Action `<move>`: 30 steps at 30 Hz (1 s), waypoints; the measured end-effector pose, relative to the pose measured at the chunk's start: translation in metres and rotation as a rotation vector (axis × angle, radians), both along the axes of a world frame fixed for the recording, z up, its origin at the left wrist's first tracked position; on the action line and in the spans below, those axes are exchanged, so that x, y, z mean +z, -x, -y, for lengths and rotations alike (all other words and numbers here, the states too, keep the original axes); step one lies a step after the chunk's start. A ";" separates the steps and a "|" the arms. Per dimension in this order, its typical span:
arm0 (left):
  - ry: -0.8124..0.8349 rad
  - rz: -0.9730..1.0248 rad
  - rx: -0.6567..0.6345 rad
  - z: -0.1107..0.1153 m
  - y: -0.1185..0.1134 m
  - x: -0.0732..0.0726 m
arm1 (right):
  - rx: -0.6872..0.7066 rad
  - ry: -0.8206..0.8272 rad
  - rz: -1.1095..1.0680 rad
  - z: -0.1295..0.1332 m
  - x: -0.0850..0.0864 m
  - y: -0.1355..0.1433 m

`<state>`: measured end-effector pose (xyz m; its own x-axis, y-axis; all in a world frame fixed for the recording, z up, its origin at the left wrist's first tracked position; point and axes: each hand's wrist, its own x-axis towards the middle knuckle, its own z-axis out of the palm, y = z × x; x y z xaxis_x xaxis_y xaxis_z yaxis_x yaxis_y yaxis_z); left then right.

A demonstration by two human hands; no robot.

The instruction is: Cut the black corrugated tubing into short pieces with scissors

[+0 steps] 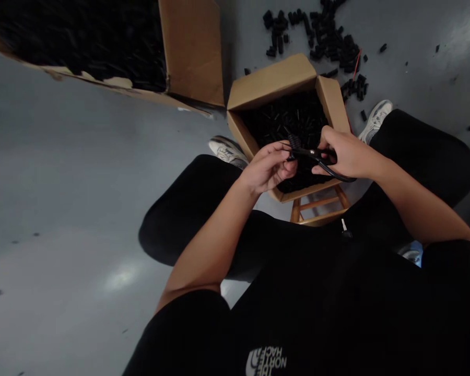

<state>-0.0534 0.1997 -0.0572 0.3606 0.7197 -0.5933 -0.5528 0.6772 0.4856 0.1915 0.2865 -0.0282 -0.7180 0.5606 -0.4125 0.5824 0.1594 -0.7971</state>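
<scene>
My right hand (347, 152) is closed around the handles of black scissors (315, 154), whose blades point left toward my other hand. Between the fingertips of my left hand (272, 166) is a small black ribbed part (295, 141), pinched and partly hidden by the fingers. The scissor blades lie against or right beside this part; whether they touch it I cannot tell. Both hands are above an open cardboard box (274, 86) filled with many small black pieces (297, 112).
A wooden stool (321, 203) stands under the near side of the box. At upper left is a larger cardboard box (194, 47) full of black pieces. Loose black parts (331, 39) lie piled on the floor, with a thin red strip (356, 63) among them. My legs flank the box.
</scene>
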 end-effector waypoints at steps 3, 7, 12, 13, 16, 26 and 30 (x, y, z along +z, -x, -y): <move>-0.034 -0.088 -0.058 0.003 0.000 -0.006 | 0.009 -0.008 0.055 0.005 0.000 0.002; -0.118 -0.266 -0.084 0.009 0.002 -0.027 | 0.018 0.008 0.157 0.012 -0.001 0.005; -0.368 -0.909 -0.479 0.025 0.012 -0.060 | 0.153 0.046 0.390 0.012 0.001 0.006; -0.414 -1.087 -0.606 0.028 0.014 -0.063 | 0.194 0.039 0.444 0.010 0.001 0.005; -0.434 -1.394 -1.018 0.036 0.019 -0.068 | 0.367 -0.006 0.620 0.007 -0.002 0.000; -0.440 -1.199 -1.548 0.022 0.009 -0.077 | 0.690 -0.022 0.790 0.017 0.002 0.014; -0.429 -1.258 -1.510 0.014 0.006 -0.089 | 0.660 -0.112 0.721 0.016 0.010 0.038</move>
<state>-0.0592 0.1857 -0.1458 0.2952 0.4301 -0.8531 0.9523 -0.0600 0.2993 0.1536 0.2705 -0.0184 -0.4984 0.1996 -0.8437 0.6902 0.6802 -0.2467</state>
